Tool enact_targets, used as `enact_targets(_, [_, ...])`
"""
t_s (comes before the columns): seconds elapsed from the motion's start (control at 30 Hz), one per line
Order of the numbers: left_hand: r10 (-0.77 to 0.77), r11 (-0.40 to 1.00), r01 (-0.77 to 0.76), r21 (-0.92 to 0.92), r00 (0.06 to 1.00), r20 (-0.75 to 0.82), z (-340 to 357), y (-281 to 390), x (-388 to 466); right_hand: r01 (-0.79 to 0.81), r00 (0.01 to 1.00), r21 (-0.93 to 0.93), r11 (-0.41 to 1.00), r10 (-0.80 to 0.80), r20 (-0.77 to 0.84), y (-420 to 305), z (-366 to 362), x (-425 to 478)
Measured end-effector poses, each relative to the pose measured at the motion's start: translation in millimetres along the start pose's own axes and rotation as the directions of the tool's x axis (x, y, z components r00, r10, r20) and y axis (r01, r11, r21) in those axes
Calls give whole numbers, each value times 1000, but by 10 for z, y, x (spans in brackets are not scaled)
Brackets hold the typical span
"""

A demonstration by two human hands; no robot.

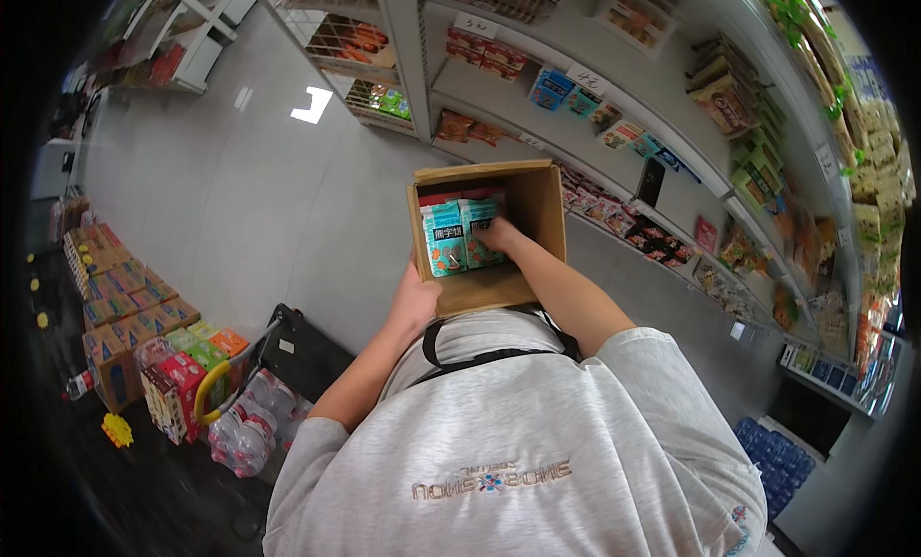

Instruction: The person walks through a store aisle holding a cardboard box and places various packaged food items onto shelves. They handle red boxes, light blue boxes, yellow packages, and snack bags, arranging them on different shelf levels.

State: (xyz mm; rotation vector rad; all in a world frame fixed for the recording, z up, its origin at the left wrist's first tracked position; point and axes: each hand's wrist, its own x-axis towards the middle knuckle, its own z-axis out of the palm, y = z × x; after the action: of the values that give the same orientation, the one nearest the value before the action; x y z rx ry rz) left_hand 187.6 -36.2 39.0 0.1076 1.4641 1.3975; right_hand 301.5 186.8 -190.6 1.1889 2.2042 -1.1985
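A cardboard box is held open in front of my waist. My left hand grips its left side near the bottom corner. Inside stand two teal snack packets with printed fronts, a left one and a right one beside it, with red packaging behind them. My right hand reaches into the box and touches the right packet; its fingertips are blurred and partly hidden, so a grip cannot be made out.
Store shelves with packaged snacks run along the right, a black phone on one edge. At lower left are a cart's yellow handle, bottle packs and stacked cartons. Blue packs stand at lower right.
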Motion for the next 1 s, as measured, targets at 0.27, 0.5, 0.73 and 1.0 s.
enact_targets(0.27, [-14, 996, 5, 94, 995, 94, 162, -15, 145, 383, 865, -99, 919, -394, -311, -737, -973, -1645])
enact_targets(0.5, [-102, 980, 70, 189, 981, 167, 524, 147, 242, 431, 724, 3, 902, -344, -598, -364, -1383, -2785])
enact_targets(0.73, [-124, 958, 62, 279, 969, 212, 736, 251, 303, 385, 650, 215, 897, -98, -754, -103, -1258, -3054])
enact_targets(1.0, [-107, 962, 52, 269, 975, 195, 650, 179, 343, 444, 693, 213, 870, -183, -697, -128, -1431, -2802])
